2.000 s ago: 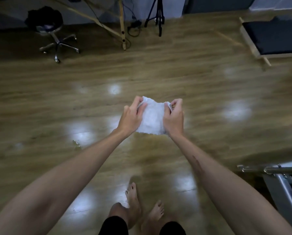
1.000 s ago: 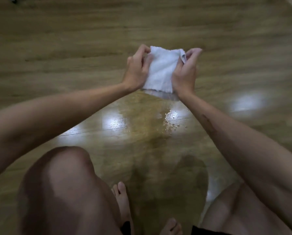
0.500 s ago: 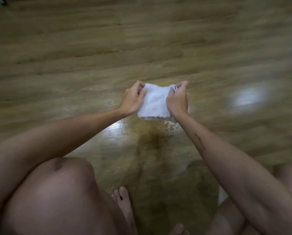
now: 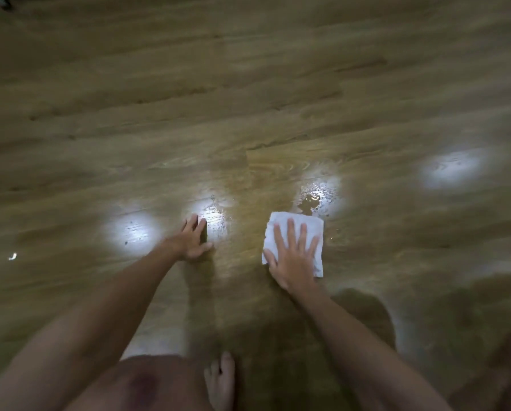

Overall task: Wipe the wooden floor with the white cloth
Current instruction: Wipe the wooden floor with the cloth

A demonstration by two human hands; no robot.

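- Wooden floor (image 4: 278, 84): brown planks fill the view, with several bright patches of reflected light on the glossy surface.
- White cloth (image 4: 313, 229): a folded, roughly square piece lying flat on the floor, right of centre. Its near part is covered by the right hand; its far edge and right edge show.
- Right hand (image 4: 292, 256): palm down on the cloth, fingers straight and spread, pressing it to the floor. The fingertips stop short of the cloth's far edge.
- Left hand (image 4: 190, 241): palm down on the bare floor, fingers extended and close together, holding nothing. It rests well apart from the cloth, at the edge of 1 light patch.
- Small puddle (image 4: 309, 203): clear liquid with scattered droplets, just beyond the cloth's far edge, inside a bright reflection.
- Bare foot (image 4: 220, 378): toes point forward at the bottom centre, near a bent knee (image 4: 147, 384) in the lower left.
- Both forearms reach forward from the lower corners toward the hands.
- Image quality: motion blur softens the plank grain and the outer parts of the view.
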